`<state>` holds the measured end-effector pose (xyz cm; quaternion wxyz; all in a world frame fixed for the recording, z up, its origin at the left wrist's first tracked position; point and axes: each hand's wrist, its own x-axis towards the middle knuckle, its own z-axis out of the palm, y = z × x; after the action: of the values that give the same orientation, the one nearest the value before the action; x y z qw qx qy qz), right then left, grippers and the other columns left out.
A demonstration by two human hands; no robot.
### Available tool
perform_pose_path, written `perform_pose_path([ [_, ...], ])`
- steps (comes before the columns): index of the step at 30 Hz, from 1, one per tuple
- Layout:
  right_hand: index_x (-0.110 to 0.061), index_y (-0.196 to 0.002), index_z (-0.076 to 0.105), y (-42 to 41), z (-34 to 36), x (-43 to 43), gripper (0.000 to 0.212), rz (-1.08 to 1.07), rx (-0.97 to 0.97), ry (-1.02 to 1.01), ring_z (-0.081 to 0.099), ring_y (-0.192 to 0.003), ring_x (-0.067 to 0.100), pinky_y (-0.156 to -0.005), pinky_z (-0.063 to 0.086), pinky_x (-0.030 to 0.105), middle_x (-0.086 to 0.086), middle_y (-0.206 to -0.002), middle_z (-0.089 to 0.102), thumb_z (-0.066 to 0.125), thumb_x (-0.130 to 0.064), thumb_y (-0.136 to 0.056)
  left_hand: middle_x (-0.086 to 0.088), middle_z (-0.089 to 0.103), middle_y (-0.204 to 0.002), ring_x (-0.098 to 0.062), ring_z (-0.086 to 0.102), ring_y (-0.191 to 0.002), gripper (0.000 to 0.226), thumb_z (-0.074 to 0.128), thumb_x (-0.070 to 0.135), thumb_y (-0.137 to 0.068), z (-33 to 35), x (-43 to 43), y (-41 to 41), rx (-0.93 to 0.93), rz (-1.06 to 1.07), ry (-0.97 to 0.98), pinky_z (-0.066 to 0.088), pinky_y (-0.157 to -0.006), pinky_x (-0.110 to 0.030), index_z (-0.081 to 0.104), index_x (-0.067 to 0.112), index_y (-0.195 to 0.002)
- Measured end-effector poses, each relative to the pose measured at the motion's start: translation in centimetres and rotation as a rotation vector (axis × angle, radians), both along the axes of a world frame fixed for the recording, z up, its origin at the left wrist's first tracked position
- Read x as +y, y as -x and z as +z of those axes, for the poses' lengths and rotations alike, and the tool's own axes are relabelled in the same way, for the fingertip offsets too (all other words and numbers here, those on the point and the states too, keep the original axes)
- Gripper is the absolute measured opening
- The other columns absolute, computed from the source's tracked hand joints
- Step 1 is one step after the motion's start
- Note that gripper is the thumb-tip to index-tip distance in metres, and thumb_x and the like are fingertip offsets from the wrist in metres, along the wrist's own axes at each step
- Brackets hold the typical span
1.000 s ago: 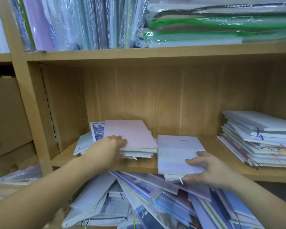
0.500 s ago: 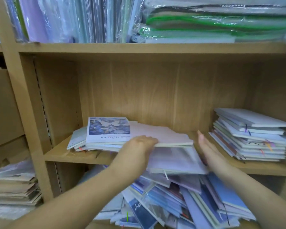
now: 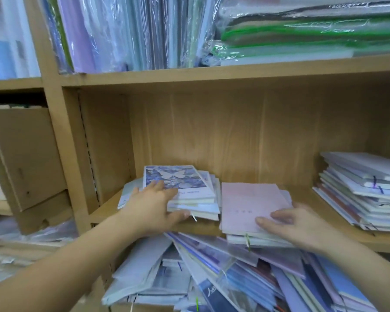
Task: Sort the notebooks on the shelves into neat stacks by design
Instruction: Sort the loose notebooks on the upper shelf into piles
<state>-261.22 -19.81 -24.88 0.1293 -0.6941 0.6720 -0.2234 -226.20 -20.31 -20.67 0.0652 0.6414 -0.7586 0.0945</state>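
**Both hands are pressing on neighbouring notebook stacks on the middle shelf (image 3: 104, 213).**

The pink-topped stack (image 3: 250, 206) is overhanging the shelf's front edge, just beside the butterfly-covered stack (image 3: 178, 180), with only a narrow gap separating them. Bare board is lying open between the pink-topped stack and the right-hand stack (image 3: 365, 194). The left hand (image 3: 154, 207) is reaching in from the lower left, its fingers spread flat over the butterfly cover and its thumb touching the stack's front edge. The right hand (image 3: 295, 226) is lying palm-down on the pink cover's near right corner, fingers straight and slightly apart. A loose heap of notebooks (image 3: 212, 278) is spilling across the shelf below.
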Motion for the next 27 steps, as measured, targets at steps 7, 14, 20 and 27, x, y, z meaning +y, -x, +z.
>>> perform_pose_path([
  [7,-0.036,-0.141,0.056,-9.6,2.3,-1.8,0.080,0.290,-0.167,0.071,0.043,-0.131,-0.005,-0.105,0.034,0.018,-0.026,-0.141,0.049,0.079,-0.067,-0.071,0.001,0.059,-0.141,-0.020,0.052,-0.133,0.064,0.061,0.064,-0.090,-0.2,0.7,-2.9,0.521,0.068,0.002,0.045,-0.103,-0.028,0.056,0.029,-0.143],
  [14,-0.027,-0.149,0.049,-14.9,2.5,-6.1,0.082,0.190,-0.396,-0.085,0.043,-0.142,0.015,-0.117,0.035,0.033,-0.005,-0.156,0.044,0.068,-0.070,-0.081,-0.019,0.074,-0.098,-0.030,0.070,-0.073,0.037,0.052,0.031,-0.106,-1.5,-1.1,-2.7,1.560,0.253,-0.190,0.064,-0.074,-0.045,0.060,0.001,-0.125],
  [20,-0.027,-0.140,0.055,-15.8,1.6,-6.6,0.054,0.072,-0.409,-0.020,0.051,-0.131,0.020,-0.112,0.042,0.037,-0.003,-0.144,0.053,0.060,-0.055,-0.094,-0.018,0.075,-0.098,-0.029,0.073,-0.073,0.015,0.054,0.012,-0.105,-0.8,-1.4,-1.8,1.916,0.193,-0.134,0.062,-0.067,-0.037,0.062,0.000,-0.109],
  [27,-0.019,-0.119,0.068,-14.4,4.1,-4.7,0.036,0.108,-0.865,-0.208,0.070,-0.079,0.024,-0.070,0.053,0.035,0.007,-0.101,0.078,0.074,-0.041,-0.091,-0.010,0.078,-0.102,-0.023,0.074,-0.093,0.021,0.049,0.013,-0.107,0.2,0.9,-1.8,1.939,-0.064,-0.073,0.059,-0.067,-0.028,0.068,0.005,-0.112],
])
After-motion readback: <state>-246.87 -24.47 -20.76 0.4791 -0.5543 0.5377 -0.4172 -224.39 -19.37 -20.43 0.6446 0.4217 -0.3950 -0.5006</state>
